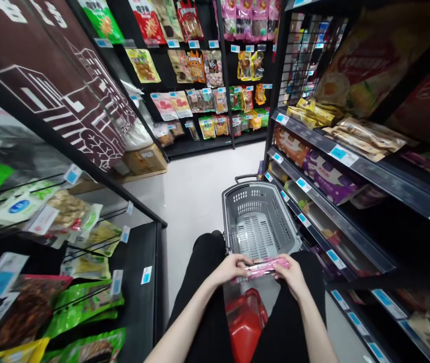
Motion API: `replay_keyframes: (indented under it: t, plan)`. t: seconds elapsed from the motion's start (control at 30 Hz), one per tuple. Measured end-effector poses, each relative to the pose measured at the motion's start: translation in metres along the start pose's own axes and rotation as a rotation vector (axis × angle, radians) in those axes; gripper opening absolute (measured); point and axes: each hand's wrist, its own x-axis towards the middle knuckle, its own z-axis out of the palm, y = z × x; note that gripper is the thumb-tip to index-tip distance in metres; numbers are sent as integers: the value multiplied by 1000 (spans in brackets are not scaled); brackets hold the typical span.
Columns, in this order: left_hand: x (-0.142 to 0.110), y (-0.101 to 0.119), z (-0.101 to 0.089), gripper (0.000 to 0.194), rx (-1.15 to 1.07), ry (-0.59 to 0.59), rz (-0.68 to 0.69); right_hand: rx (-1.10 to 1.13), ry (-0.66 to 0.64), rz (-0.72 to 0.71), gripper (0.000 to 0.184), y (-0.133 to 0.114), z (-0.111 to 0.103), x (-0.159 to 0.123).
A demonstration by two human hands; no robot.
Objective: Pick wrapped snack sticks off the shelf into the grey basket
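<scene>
Both my hands hold a flat pink snack packet level in front of me, just above my knees. My left hand grips its left end with the fingers curled over the top. My right hand grips the right end the same way. Just beyond the packet stands an empty grey shopping basket on the floor, its handle folded back. My legs in black trousers flank a red object below the packet.
Black shelves with packaged snacks run along my right. Racks of hanging snack bags fill my left. A far wall of hanging packets closes the aisle, with a cardboard box on the floor. The white floor lies between.
</scene>
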Motion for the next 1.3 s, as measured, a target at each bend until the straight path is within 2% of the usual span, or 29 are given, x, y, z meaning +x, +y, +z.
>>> replay_keyframes:
  t: [0.13,0.2,0.27,0.47,0.57,0.67,0.7,0.77,0.9,1.03,1.1,1.2,1.3]
  plan:
    - [7,-3,25,24,125,16,24,-54,-59,3,40,0,12,1]
    - [11,-5,33,20,144,41,29,-57,-70,1,41,0,15,2]
    - [13,-6,35,21,138,17,15,-45,-58,-7,44,2,15,2]
    - [-4,0,11,31,61,-249,-46,35,74,-47,46,7,-2,8]
    - [-15,8,-1,33,-52,-382,-71,74,123,-50,47,6,-8,8]
    - [-17,10,-9,46,-223,-427,-65,108,157,-45,49,3,-12,7]
    - [-16,8,-10,53,-289,-406,-58,137,164,-34,50,1,-13,7]
    - [-10,2,-13,58,-413,-281,-48,225,159,8,51,-1,-16,6]
    - [2,-9,-18,40,-519,58,-4,353,109,93,43,-6,-21,4]
    - [5,-8,-21,48,-509,161,65,463,-32,101,47,-9,-23,1]
    - [6,-7,-21,50,-432,207,75,382,-42,67,49,-7,-23,3]
    - [11,-10,-21,48,-310,322,63,110,97,14,50,-1,-17,13]
    - [20,-14,-23,51,-197,421,86,-44,200,-52,56,0,-10,33]
